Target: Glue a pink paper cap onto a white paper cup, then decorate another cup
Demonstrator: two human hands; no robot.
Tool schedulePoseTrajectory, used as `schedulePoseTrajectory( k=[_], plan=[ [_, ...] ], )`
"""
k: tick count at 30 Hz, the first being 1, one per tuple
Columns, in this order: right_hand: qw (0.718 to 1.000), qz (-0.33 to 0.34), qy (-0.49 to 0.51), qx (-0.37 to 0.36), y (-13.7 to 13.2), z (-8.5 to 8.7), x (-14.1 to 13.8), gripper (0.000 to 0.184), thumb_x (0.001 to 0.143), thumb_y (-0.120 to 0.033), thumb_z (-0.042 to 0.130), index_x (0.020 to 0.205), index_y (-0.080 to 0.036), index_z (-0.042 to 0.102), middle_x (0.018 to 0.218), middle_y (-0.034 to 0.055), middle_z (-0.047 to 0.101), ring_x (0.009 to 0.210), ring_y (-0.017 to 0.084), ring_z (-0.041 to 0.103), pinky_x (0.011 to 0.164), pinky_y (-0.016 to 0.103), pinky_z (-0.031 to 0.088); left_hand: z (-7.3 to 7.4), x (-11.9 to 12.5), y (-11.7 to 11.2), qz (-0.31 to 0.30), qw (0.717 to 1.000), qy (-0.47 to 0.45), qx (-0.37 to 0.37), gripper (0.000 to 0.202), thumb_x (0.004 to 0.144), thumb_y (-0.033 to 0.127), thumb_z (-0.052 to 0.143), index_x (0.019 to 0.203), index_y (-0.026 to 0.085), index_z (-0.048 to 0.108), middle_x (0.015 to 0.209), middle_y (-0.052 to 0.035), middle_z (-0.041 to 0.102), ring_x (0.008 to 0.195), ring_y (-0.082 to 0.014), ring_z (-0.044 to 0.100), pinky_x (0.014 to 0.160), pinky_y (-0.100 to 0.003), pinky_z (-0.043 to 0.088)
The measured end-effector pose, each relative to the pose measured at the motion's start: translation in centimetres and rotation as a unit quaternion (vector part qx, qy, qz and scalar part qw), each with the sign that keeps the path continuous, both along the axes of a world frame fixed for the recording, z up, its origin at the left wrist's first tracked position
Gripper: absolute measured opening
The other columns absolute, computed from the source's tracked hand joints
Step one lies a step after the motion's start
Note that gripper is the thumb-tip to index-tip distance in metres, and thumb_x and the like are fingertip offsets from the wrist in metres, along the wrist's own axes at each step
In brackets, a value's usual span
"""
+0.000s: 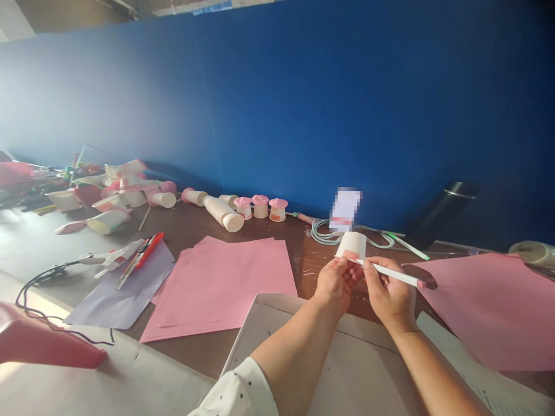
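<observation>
Paper cup (354, 243) in the head view: held above the table (318, 263), narrow base up and away, wider rim down, long axis tilted slightly from upright. Pinched near the rim between thumb and fingers of the left hand (335, 286), beside a pink patch (350, 254). Pinched likewise in the right hand (392, 297): white pen (398, 274), tip pointing left toward the rim; contact too small to tell.

Hazy bright glare from the left, blue partition (303, 110) darker rightward, pixelated patch (346, 209) mid-right, shadowy upper-right corner
</observation>
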State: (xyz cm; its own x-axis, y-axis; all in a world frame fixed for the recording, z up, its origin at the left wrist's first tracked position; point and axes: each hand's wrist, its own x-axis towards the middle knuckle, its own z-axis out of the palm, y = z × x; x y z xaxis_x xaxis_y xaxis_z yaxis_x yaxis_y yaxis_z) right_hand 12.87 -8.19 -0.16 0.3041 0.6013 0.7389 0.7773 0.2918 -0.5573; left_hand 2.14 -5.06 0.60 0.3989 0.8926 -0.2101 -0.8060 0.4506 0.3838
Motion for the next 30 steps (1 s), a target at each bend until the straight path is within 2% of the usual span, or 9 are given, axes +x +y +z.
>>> schedulePoseTrajectory(
  k=[6,14,24,30],
  plan=[
    [1.0,-0.003,0.012,-0.025,0.01,-0.22,0.15,0.032,0.093,-0.05,0.06,0.093,-0.02,0.068,0.081,0.0069,0.074,0.064,0.018,0.069,0.059,0.028,0.054,-0.37,0.03,0.2,-0.012,1.0,-0.005,0.007,0.009,0.077,0.008,0.076,0.077,0.009,0.067,0.078,-0.0066,0.066,0.069,-0.0084,0.063,0.076,-0.019,0.053],
    [0.999,-0.009,-0.037,-0.011,-0.07,0.3,-0.18,0.03,0.093,-0.048,0.058,0.09,-0.02,0.068,0.08,0.0067,0.074,0.063,0.018,0.067,0.059,0.028,0.053,-0.55,0.24,0.28,0.007,1.0,0.021,0.012,0.022,0.064,0.011,0.087,0.072,0.01,0.067,0.08,-0.0052,0.066,0.071,-0.0083,0.062,0.078,-0.02,0.051],
    [1.0,-0.003,0.0,0.008,0.18,-0.4,0.22,0.03,0.094,-0.047,0.06,0.097,-0.018,0.068,0.089,0.0105,0.074,0.072,0.021,0.07,0.068,0.034,0.057,-0.64,0.23,0.32,0.011,0.999,0.043,0.014,0.024,0.065,0.014,0.089,0.071,0.012,0.066,0.078,-0.0042,0.066,0.069,-0.0092,0.061,0.078,-0.023,0.052],
    [1.0,-0.019,-0.005,0.009,0.13,-0.2,0.1,0.032,0.094,-0.048,0.06,0.095,-0.017,0.069,0.088,0.011,0.074,0.068,0.02,0.069,0.064,0.032,0.055,-0.69,0.31,0.25,0.005,0.999,0.034,0.009,0.017,0.067,0.01,0.084,0.073,0.011,0.068,0.08,-0.0049,0.066,0.07,-0.0089,0.063,0.079,-0.022,0.052]
  ],
)
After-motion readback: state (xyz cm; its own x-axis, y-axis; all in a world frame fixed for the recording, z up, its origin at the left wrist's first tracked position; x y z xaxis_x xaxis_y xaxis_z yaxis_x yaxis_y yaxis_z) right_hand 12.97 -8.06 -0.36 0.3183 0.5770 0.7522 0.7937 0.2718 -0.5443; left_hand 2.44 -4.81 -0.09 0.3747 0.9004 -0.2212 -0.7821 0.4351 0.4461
